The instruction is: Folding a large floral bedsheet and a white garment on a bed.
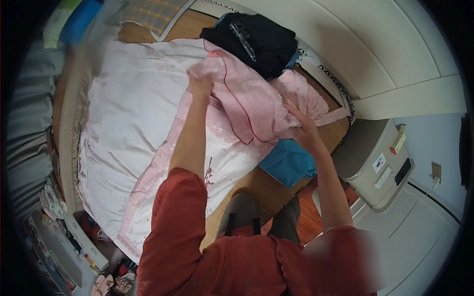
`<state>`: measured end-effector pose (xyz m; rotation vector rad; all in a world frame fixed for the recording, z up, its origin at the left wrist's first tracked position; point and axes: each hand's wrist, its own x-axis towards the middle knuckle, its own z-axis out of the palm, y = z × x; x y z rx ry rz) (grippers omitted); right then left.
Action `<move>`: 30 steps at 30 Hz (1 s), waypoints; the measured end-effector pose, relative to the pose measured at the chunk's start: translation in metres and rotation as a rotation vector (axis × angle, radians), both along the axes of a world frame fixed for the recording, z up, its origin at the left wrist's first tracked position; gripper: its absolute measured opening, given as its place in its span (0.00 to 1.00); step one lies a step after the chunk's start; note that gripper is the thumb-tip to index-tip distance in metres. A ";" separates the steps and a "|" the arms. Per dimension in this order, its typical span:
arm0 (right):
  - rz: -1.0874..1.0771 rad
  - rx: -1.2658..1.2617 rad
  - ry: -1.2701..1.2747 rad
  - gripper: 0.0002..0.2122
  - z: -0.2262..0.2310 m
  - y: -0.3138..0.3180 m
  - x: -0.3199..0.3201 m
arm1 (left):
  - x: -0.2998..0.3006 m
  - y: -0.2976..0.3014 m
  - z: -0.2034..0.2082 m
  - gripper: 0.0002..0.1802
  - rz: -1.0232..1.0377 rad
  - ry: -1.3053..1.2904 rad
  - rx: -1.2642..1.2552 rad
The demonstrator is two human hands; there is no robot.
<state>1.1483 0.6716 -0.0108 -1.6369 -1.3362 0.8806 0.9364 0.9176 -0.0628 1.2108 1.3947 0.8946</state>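
Red-piped pink cloth [256, 93] stretches between two hands set well apart: the left hand [201, 86] clamps its left end, the right hand [307, 134] its near right edge. It is held over the far right part of the white bedding [133, 98]. The step looks like straightening; the next move calls for an even pull from both grips. Beyond lies a dark garment [266, 42], right, floral cloth [301, 91], nearer, blue cloth [289, 163].
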 end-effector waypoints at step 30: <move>-0.073 -0.164 0.211 0.27 0.023 -0.050 -0.034 | 0.050 0.111 -0.006 0.23 -1.105 1.044 0.670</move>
